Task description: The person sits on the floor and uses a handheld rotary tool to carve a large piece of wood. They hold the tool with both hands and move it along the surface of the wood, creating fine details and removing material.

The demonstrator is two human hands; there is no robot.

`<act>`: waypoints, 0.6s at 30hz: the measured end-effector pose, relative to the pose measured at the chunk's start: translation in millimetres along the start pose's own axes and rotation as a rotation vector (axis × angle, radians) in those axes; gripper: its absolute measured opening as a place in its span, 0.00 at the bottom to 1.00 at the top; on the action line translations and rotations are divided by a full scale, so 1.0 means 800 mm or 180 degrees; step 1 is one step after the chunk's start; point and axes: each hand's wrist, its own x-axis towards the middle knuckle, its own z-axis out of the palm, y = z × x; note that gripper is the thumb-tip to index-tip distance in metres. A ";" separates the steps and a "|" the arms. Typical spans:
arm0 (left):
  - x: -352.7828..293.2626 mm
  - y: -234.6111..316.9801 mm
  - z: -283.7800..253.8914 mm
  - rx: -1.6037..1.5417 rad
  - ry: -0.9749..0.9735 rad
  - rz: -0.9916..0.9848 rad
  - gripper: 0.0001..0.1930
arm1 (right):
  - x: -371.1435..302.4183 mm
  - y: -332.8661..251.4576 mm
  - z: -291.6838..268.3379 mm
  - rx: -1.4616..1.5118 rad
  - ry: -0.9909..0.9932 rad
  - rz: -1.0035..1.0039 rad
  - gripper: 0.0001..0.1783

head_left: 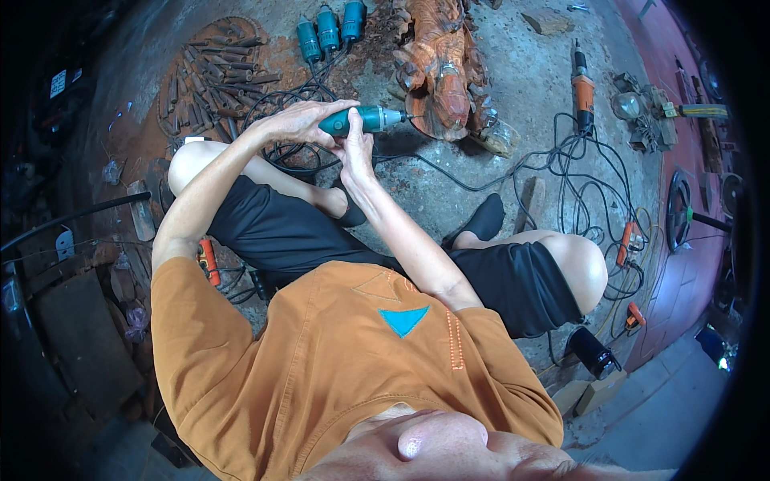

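Note:
A teal rotary grinder lies level between my two hands, its silver nose pointing right. My left hand is wrapped round its rear end. Closer to the nose, my right hand grips the body from below, thumb laid up along it. The thin bit reaches the rounded edge of a reddish-brown wood carving; whether it touches the wood is too small to tell. The carving lies on the floor beyond my feet, with knobbly, shiny shapes along its sides.
Three teal power tools stand at the back, beside a heap of rust-brown rods. An orange-and-black grinder lies right of the carving. Black cables tangle across the floor. A wooden block lies near my right foot.

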 end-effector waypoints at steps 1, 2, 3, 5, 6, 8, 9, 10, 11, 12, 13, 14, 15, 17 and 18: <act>0.000 0.003 -0.002 -0.0013 -0.0065 -0.0104 0.50 | 0.002 -0.003 0.000 -0.0006 -0.0040 0.0013 0.35; 0.001 0.002 -0.002 0.0015 -0.0028 -0.0106 0.50 | 0.007 -0.002 -0.002 -0.0010 -0.0095 0.0029 0.35; 0.002 0.000 -0.001 0.0044 0.0009 -0.0106 0.50 | 0.012 -0.002 -0.005 -0.0012 -0.0149 0.0043 0.35; 0.004 -0.003 0.001 0.0093 0.0081 -0.0098 0.50 | 0.015 -0.003 -0.007 -0.0005 -0.0207 0.0054 0.35; 0.004 -0.005 0.002 0.0114 0.0116 -0.0090 0.50 | 0.014 -0.004 -0.006 0.0005 -0.0211 0.0049 0.35; 0.004 -0.006 0.003 0.0095 0.0134 -0.0064 0.50 | 0.012 -0.005 -0.006 0.0012 -0.0178 0.0028 0.35; 0.005 -0.004 0.002 0.0054 0.0116 -0.0047 0.50 | 0.012 -0.003 -0.006 0.0008 -0.0141 0.0012 0.35; 0.005 -0.003 0.002 0.0014 0.0099 -0.0029 0.50 | 0.011 -0.001 -0.007 0.0004 -0.0104 -0.0005 0.35; 0.003 -0.001 0.001 -0.0006 0.0074 -0.0013 0.50 | 0.009 0.001 -0.006 0.0018 -0.0079 -0.0039 0.36; 0.002 0.001 0.001 -0.0026 0.0048 0.0003 0.50 | 0.006 0.002 -0.005 0.0031 -0.0054 -0.0073 0.36; 0.001 0.003 0.001 -0.0046 0.0023 0.0018 0.50 | 0.003 0.004 -0.005 0.0045 -0.0030 -0.0107 0.36; 0.000 -0.001 0.003 -0.0018 0.0074 0.0082 0.50 | 0.001 0.005 -0.004 0.0056 -0.0021 -0.0106 0.36; -0.001 -0.005 0.005 0.0010 0.0125 0.0146 0.51 | -0.001 0.005 -0.003 0.0067 -0.0012 -0.0105 0.36; -0.001 -0.006 0.007 0.0010 0.0145 0.0203 0.51 | -0.003 0.009 -0.002 0.0074 0.0083 -0.0112 0.35; -0.002 -0.003 0.007 -0.0018 0.0115 0.0196 0.51 | -0.003 0.012 -0.001 0.0070 0.0169 -0.0120 0.35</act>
